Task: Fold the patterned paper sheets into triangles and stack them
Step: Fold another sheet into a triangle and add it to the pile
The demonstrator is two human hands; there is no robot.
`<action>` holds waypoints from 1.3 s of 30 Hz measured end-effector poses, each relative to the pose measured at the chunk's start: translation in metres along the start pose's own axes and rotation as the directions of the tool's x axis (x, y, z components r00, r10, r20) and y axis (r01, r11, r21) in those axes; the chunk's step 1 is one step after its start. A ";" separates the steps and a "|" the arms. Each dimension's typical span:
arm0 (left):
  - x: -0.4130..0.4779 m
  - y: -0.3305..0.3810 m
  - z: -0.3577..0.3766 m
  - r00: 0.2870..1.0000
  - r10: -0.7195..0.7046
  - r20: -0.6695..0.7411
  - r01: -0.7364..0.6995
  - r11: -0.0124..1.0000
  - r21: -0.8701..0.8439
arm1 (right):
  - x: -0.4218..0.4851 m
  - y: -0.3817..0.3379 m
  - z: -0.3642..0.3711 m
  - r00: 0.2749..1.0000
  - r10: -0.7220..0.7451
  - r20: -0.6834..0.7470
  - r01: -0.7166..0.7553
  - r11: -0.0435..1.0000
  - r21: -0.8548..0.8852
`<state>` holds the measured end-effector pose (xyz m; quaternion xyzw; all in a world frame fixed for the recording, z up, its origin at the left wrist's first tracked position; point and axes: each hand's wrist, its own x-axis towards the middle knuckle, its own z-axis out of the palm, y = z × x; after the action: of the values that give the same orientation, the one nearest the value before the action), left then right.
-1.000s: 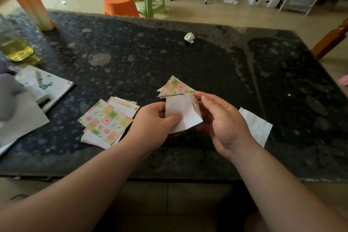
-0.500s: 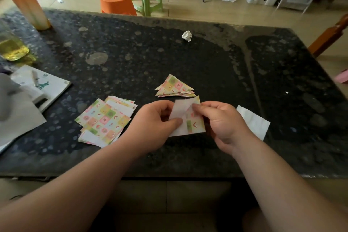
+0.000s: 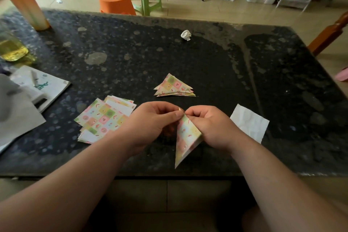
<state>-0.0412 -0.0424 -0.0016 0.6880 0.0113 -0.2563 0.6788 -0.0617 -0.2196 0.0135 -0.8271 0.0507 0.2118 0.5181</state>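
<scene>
A patterned sheet folded into a triangle hangs point-down above the near table edge. My left hand pinches its top corner, and my right hand grips the top corner and the right edge. Both hands meet at that corner. A stack of folded patterned triangles lies on the dark table just beyond my hands. To the left lies a loose pile of flat patterned sheets, partly under my left wrist.
A plain white sheet lies right of my right hand. A crumpled paper ball sits farther back. White papers and a booklet lie at the left edge, with a bottle of yellow liquid and an orange tube behind.
The sheet in my hands went from half open, white side showing, to a closed patterned triangle hanging point-down. My hands came together at its top corner.
</scene>
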 end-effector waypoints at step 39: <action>0.011 0.002 0.001 0.894 0.118 -0.433 -0.067 0.989 0.130 | 0.000 -0.006 0.005 0.997 0.032 0.076 -0.039 0.995 0.096</action>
<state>-0.0311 -0.0474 -0.0039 0.7648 0.1169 -0.0623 0.6305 -0.0613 -0.2129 0.0166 -0.7914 0.0564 0.2487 0.5556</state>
